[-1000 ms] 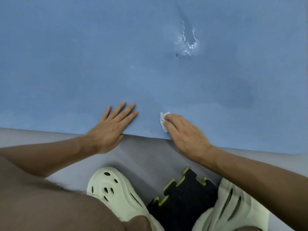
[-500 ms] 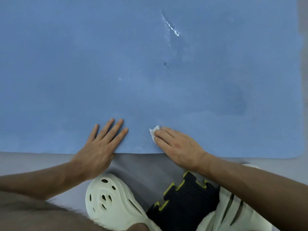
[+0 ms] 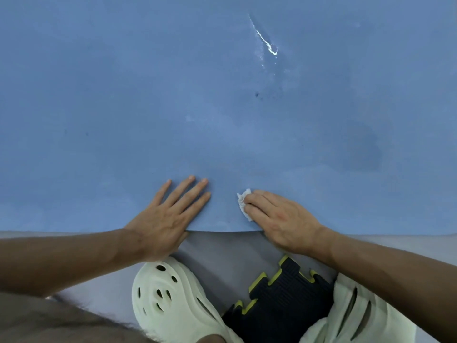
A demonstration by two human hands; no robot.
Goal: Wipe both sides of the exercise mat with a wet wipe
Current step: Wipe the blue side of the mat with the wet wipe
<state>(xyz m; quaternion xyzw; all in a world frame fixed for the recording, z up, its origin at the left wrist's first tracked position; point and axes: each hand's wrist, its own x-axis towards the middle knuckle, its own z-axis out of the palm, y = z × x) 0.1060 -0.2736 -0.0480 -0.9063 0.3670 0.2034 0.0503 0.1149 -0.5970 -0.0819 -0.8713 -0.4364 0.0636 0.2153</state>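
Two hands rest on the blue mat [image 3: 99,120] that fills the top of the frame.
At the bottom are pale shoes [image 3: 173,300] and a black tile [image 3: 279,295]. Above them, at the mat's near edge, the left hand [image 3: 168,216] lies flat and open. The right hand [image 3: 282,219] curls its fingers on the wet wipe [image 3: 241,201]. A shiny wet streak [image 3: 268,44] is upper right.

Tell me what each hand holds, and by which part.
The right hand holds the wet wipe under its fingertips, against the mat; the left hand rests flat, holding nothing.
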